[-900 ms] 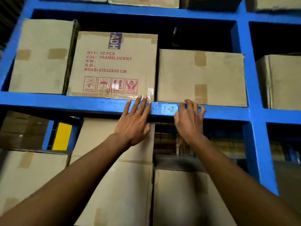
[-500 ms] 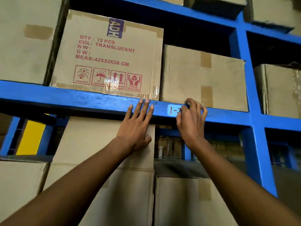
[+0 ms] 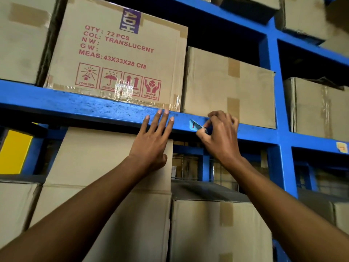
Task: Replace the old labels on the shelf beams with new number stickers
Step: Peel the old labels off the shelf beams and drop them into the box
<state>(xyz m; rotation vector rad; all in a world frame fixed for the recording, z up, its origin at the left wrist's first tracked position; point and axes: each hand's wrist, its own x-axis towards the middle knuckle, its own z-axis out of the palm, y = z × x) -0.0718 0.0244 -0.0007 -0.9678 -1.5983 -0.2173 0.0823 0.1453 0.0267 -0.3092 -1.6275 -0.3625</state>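
Observation:
A blue shelf beam runs across the view under a row of cardboard boxes. My right hand pinches the old pale label, which bears red writing; its right part is lifted off the beam and folded, while its left corner still touches the metal. My left hand lies flat with fingers spread, its fingertips resting on the beam just left of the label. A yellowish sticker sits on the beam at the far right.
A printed box and a plain box stand on the beam. A blue upright post rises right of my hands. More cardboard boxes fill the lower bay, and a yellow panel shows at left.
My right hand has peeled the label's right side off the beam and now pinches it. The view has moved closer and tilted. My left hand has stayed on the beam.

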